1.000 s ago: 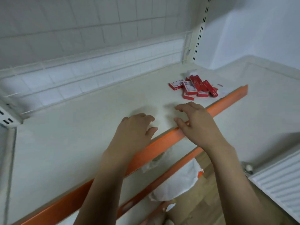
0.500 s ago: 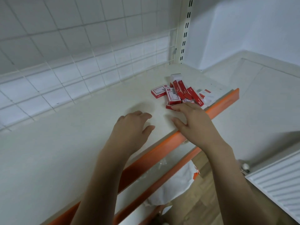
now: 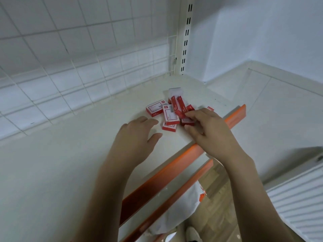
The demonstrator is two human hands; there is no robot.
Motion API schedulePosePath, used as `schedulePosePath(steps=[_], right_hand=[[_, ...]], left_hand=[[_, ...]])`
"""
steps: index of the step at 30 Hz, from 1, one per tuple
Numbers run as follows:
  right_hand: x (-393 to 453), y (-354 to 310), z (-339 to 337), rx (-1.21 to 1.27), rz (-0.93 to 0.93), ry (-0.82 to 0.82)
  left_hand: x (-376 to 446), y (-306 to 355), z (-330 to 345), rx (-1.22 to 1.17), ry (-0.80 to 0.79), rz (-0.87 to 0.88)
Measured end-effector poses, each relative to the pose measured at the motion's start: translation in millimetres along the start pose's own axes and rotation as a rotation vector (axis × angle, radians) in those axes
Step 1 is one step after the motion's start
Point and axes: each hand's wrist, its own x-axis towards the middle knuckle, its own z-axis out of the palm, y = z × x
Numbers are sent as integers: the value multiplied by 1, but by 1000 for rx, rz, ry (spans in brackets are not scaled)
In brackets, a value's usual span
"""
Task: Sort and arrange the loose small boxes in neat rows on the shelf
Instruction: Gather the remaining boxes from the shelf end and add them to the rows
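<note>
Several small red-and-white boxes [image 3: 170, 116] lie in a loose heap on the white shelf [image 3: 70, 154], near its right front corner. One box [image 3: 154, 108] lies flat at the heap's left; a white one [image 3: 174, 92] stands at the back. My right hand [image 3: 209, 130] is on the heap's near right side, with fingers above and thumb below a red box [image 3: 187, 121]. My left hand [image 3: 138, 135] hovers with relaxed fingers just left of the heap, holding nothing. The right hand hides part of the heap.
The shelf has an orange front lip [image 3: 234, 117] and a white wire grid [image 3: 87, 75] along the back. A slotted upright post [image 3: 185, 41] stands at the back right corner. Below are a second orange-edged shelf [image 3: 174, 198], a white bag [image 3: 180, 212] and a radiator [image 3: 297, 198].
Both hands have travelled right along the shelf to the heap. My right hand has gone from hovering short of it to closing fingers and thumb on a red box.
</note>
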Motion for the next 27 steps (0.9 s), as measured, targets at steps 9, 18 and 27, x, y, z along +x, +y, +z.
schedulePosePath(steps=[9,18,27], right_hand=[[42,81,-41,-34,-114,-110],[68,101,-39,0,-281,-305],[69,123,-39,77,-336,-269]], left_hand=[[56,55,22,-62,193,-61],[58,79,38,94,280,-188],[67,109,51,152,228,-107]])
